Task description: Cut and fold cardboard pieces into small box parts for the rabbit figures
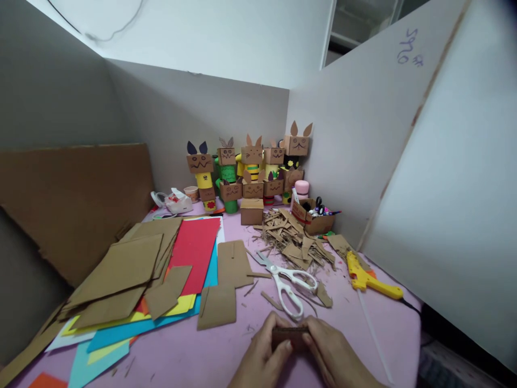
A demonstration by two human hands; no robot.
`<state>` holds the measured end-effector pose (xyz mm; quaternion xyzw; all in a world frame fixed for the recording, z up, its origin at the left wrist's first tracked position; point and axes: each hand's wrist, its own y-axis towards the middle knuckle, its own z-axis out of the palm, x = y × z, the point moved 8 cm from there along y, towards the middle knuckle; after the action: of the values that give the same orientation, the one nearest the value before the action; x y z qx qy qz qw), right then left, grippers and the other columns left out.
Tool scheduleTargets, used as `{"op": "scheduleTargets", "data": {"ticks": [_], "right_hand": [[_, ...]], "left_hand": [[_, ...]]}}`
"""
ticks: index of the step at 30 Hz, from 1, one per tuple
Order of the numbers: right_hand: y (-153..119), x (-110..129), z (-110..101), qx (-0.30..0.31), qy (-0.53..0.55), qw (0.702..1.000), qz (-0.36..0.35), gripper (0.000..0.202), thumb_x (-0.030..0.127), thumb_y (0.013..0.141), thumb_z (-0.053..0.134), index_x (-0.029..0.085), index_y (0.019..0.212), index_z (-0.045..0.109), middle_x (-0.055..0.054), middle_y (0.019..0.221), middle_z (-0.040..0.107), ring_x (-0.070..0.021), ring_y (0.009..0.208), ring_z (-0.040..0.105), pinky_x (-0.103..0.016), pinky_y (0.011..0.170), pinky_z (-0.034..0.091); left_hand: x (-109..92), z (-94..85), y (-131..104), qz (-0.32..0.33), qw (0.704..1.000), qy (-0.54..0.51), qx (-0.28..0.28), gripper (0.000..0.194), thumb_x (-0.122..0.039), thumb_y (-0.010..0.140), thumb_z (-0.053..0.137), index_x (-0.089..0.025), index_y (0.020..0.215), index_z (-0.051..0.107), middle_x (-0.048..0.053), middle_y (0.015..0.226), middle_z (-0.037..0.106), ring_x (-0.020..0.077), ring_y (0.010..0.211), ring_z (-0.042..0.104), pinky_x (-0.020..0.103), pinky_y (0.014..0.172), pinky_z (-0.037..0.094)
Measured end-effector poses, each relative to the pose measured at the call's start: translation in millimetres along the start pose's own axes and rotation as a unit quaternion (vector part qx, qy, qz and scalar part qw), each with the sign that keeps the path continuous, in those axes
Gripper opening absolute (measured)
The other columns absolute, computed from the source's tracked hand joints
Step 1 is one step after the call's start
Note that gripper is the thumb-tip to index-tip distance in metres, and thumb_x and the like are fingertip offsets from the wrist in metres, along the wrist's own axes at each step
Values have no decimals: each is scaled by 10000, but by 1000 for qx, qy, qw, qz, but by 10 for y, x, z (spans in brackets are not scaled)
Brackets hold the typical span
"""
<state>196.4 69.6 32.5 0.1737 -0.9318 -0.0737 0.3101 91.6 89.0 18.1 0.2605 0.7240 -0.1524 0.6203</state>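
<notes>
And just nearside of the white scissors (275,270), left hand (262,355) and right hand (332,347) both grip a cardboard piece (290,339) that could crease if squeezed too hard!

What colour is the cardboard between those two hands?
The cardboard is dark brown, seen best in the head view.

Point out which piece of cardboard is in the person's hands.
It's the small cardboard piece held between the left hand and right hand, just in front of the white scissors; the stacked cardboard sheets and scraps lie untouched.
</notes>
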Motion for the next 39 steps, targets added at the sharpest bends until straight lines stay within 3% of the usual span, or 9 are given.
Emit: {"op": "scheduleTargets", "data": {"ticks": [6,13,19,23,29,33,39], "right_hand": [[4,62,-10,-33,-46,996,-65,252,187,897,230,203,794,459,-103,718,658,-220,636,628,-318,562,504],[-22,14,38,-62,-39,994,-79,362,308,949,158,218,755,449,-80,653,653,-202,557,621,-286,508,492],[-67,-151,210,-96,-26,994,-51,183,192,867,259,240,739,382,-36,615,612,-177,506,573,-261,473,458],[-98,-229,312,-83,-19,996,-34,104,164,783,384,221,865,414,-55,696,628,-206,588,608,-304,546,489],[-143,-210,308,-87,-42,994,-47,539,75,718,419,193,1212,238,-146,1030,637,-243,877,652,-358,746,526],[-135,-246,356,-83,-43,994,-52,546,83,706,437,176,1209,244,-170,1075,634,-258,904,654,-362,769,526],[-69,-224,316,-37,-28,999,-12,418,72,718,448,171,1120,391,-139,982,667,-248,867,655,-359,766,517]], "left_hand": [[-26,-17,10,49,999,-11,2,232,-406,866,439,-182,870,501,39,850,544,195,824,512,336,779,397],[-8,-13,6,40,999,-23,22,348,-514,842,439,-176,880,512,43,851,536,205,832,512,347,783,383],[55,29,23,20,998,-54,40,385,-555,813,463,-177,865,506,39,843,541,197,812,512,338,762,378],[115,19,25,18,997,-69,32,381,-565,802,472,-189,859,481,11,828,501,178,793,483,332,768,370],[111,13,11,24,998,-43,27,341,-525,823,467,-189,882,461,15,839,498,186,814,477,326,773,366],[106,11,14,14,998,-50,25,315,-506,818,485,-193,844,457,-4,793,481,173,764,461,313,743,367],[113,-13,13,9,999,-46,7,216,-406,816,531,-198,817,471,-11,785,505,167,761,465,292,731,368]]}}
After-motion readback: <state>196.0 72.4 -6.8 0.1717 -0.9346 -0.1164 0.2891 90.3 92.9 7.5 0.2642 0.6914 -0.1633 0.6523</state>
